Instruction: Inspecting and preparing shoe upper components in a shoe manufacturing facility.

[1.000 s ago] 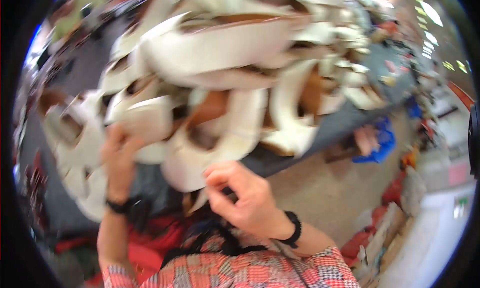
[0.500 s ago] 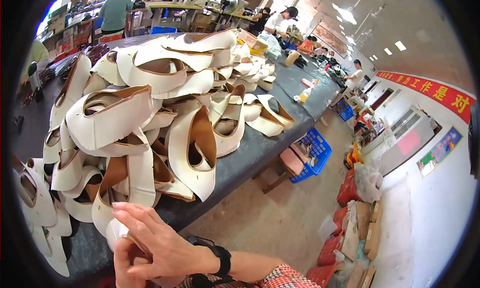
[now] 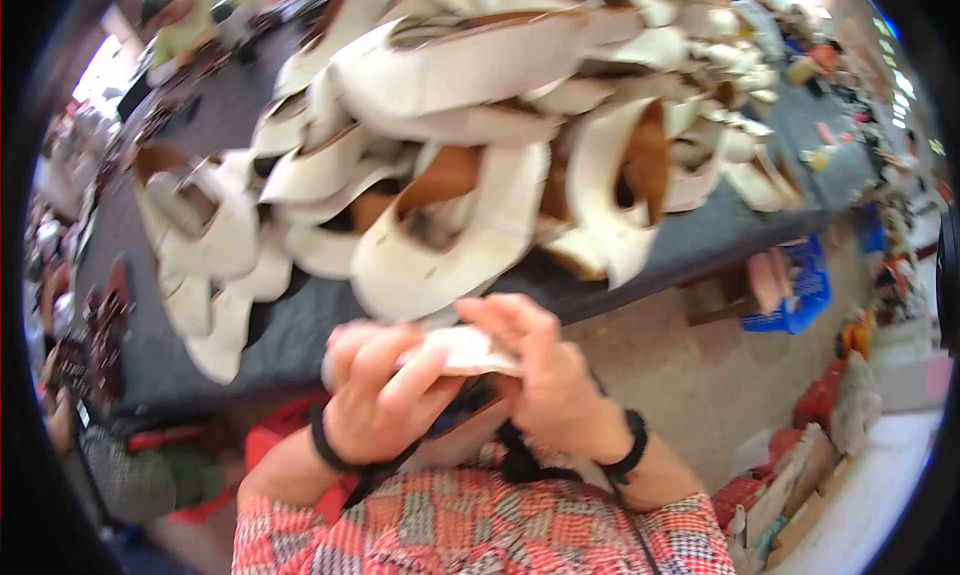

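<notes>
A white shoe upper [image 3: 465, 353] with a tan inner side is held up in front of my chest, blurred by motion. My left hand [image 3: 380, 390] closes its fingers over the left end of it. The right end is gripped by my right hand [image 3: 560, 390], its thumb side hidden. Just beyond the hands, many white shoe uppers [image 3: 440, 250] with brown linings lie heaped on a dark-covered table [image 3: 320, 340]. One large upper [image 3: 620, 190] stands at the heap's right side, near the table edge.
The table's near edge runs between my body and the heap. Dark reddish pieces [image 3: 108, 340] lie at the far left. On the right, a blue basket [image 3: 815, 285] stands below the table, with red crates [image 3: 825, 390] along the wall. Another person [image 3: 195, 20] is at the upper left.
The view has swung left and downward. My hands, earlier close together with the right across the left, are now apart at either end of the held upper, which shows more plainly.
</notes>
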### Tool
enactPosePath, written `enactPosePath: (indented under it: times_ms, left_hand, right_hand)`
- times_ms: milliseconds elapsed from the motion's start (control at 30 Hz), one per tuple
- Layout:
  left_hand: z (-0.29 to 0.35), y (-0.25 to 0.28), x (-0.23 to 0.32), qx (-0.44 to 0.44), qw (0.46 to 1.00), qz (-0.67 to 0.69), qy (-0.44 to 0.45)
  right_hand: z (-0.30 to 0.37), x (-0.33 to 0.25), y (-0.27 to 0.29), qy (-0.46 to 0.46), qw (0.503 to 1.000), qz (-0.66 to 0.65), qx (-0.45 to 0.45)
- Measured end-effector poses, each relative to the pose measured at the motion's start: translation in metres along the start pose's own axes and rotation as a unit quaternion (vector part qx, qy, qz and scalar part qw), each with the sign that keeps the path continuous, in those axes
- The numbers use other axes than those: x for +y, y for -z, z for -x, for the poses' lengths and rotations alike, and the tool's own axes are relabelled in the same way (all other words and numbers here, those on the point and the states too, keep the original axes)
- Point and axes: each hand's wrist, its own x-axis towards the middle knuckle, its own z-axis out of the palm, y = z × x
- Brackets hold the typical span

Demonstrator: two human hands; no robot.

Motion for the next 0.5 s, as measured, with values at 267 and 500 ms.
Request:
enactPosePath:
  times_ms: [267, 500]
  left_hand:
    - [-0.014, -0.017, -0.048, -0.209, 0.952, 0.218, 0.056]
    - [0.020, -0.026, -0.054, -0.190, 0.922, 0.255, 0.221]
  right_hand:
    - [-0.016, 0.013, -0.004, -0.126, 0.991, 0.008, 0.039]
    - [-0.016, 0.034, -0.025, -0.229, 0.954, -0.173, 0.085]
